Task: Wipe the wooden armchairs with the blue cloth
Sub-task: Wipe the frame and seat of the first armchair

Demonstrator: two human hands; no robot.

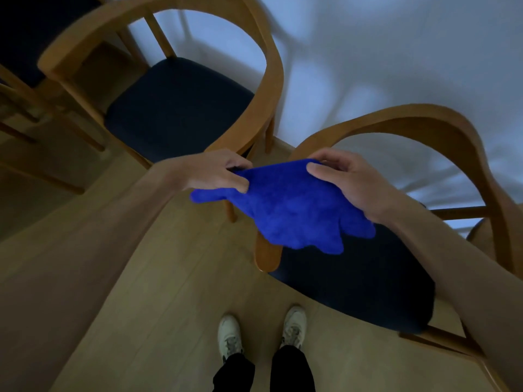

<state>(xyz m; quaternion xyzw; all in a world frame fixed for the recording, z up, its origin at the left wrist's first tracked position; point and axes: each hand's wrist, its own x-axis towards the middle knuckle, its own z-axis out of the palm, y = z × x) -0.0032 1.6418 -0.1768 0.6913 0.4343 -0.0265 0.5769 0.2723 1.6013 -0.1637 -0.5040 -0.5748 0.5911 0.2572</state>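
Note:
A bright blue cloth [288,207] hangs spread between both hands in mid-air, over the left armrest [267,257] of the near armchair. My left hand [218,172] pinches its left edge between thumb and fingers. My right hand [342,179] grips its upper right edge, thumb on top. The near wooden armchair [441,128] with a dark seat stands at the right. A second wooden armchair [254,52] with a dark seat stands further back at the left.
A white wall [396,52] runs behind both chairs. More wooden chair frames [25,103] crowd the far left. Light wood flooring [158,278] lies below, with my two white shoes [263,332] at the bottom centre.

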